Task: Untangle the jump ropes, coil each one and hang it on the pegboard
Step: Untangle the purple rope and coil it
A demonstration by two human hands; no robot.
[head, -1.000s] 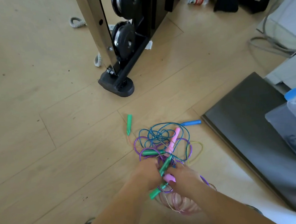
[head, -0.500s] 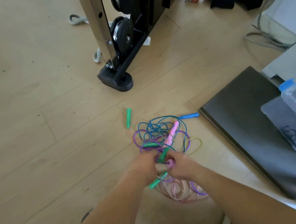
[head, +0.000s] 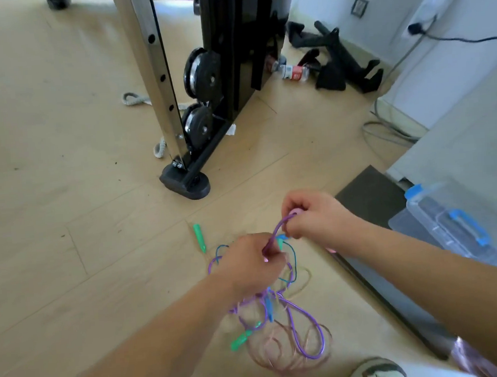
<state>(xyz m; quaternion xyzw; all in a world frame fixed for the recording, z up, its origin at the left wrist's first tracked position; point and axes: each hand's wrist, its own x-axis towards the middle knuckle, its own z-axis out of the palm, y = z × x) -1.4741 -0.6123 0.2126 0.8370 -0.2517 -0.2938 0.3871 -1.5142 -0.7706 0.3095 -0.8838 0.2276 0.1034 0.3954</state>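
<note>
The right hand (head: 314,217) grips a pink handle (head: 293,213) with curled fingers. Its purple rope (head: 277,230) slants down-left into the left hand (head: 251,266), which is clamped on the tangle (head: 264,300) trailing below toward the floor — separating likely follows that line.

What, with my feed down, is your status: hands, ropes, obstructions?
Left hand grips purple rope; right hand grips pink handle, rope stretched between. Tangle below left hand, nothing coiled. Machine foot ahead, clear of hands.
</note>
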